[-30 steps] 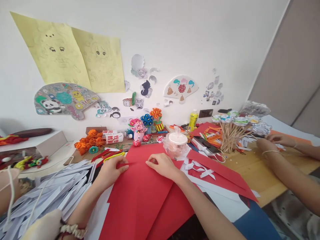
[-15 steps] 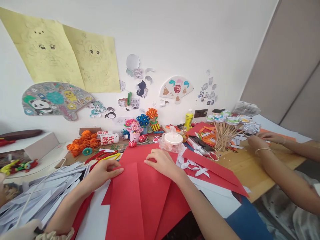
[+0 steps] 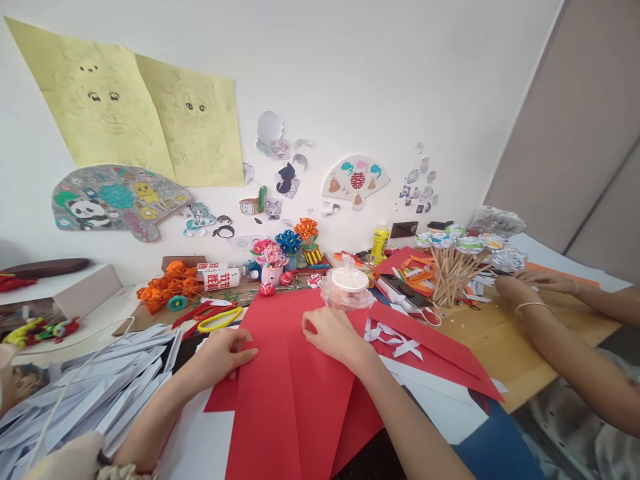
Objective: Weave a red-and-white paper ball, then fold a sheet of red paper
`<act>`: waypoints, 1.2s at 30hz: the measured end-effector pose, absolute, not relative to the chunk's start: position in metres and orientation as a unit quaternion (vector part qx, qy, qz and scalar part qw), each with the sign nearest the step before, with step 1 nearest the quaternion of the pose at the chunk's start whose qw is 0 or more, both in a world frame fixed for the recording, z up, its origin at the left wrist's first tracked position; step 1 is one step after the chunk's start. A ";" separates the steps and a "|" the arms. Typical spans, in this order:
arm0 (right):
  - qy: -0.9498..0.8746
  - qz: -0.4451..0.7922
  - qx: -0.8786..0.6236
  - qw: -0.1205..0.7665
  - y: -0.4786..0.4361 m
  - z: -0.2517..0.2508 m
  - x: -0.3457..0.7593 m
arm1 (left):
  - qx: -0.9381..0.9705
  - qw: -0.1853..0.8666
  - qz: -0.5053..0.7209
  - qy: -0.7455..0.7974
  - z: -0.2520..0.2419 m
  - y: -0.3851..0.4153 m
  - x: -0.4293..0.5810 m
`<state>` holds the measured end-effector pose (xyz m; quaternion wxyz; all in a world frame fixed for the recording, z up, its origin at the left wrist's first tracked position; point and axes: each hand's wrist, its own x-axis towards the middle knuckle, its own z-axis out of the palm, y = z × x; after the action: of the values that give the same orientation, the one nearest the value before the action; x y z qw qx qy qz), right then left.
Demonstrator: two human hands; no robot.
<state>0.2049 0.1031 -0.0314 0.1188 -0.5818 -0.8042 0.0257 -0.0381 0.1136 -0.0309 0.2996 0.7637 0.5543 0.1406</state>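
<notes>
A folded sheet of red paper (image 3: 270,413) lies in front of me, with a crease running lengthwise, over more red paper. My left hand (image 3: 223,360) is closed on its upper left edge, thumb on top and fingers partly hidden beneath. My right hand (image 3: 337,333) has its fingers bent and pressed together at the sheet's upper part; the fingertips are partly hidden. Just beyond that hand stands a round white-lidded tub (image 3: 349,280) in clear plastic. Yellow-handled scissors (image 3: 220,320) rest above my left hand.
White paper strips (image 3: 115,380) are heaped at left. Orange craft flowers (image 3: 175,287) and small flower pots (image 3: 273,270) line the wall. At right are another red sheet with white scraps (image 3: 440,340), bundled sticks with paper flowers (image 3: 450,273), and another person's arm (image 3: 550,333).
My right hand has shifted slightly right and down, its fingers more curled. My left hand stays at the paper's left edge. The view has shifted a little.
</notes>
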 end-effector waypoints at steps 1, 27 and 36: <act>-0.800 0.026 -0.589 0.114 0.103 -0.032 0.205 | 0.765 0.296 0.138 0.554 -0.031 0.114 -0.038; -0.778 -0.016 -0.622 0.092 0.108 -0.037 0.205 | 0.782 0.296 0.127 0.534 -0.027 0.108 -0.031; -0.794 -0.033 -0.592 0.133 0.099 -0.032 0.187 | 0.777 0.279 0.119 0.552 -0.026 0.105 -0.023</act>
<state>0.1873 0.0994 -0.0321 0.1331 -0.5916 -0.7945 -0.0326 -0.0234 0.1052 -0.0260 0.2787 0.7767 0.5521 0.1192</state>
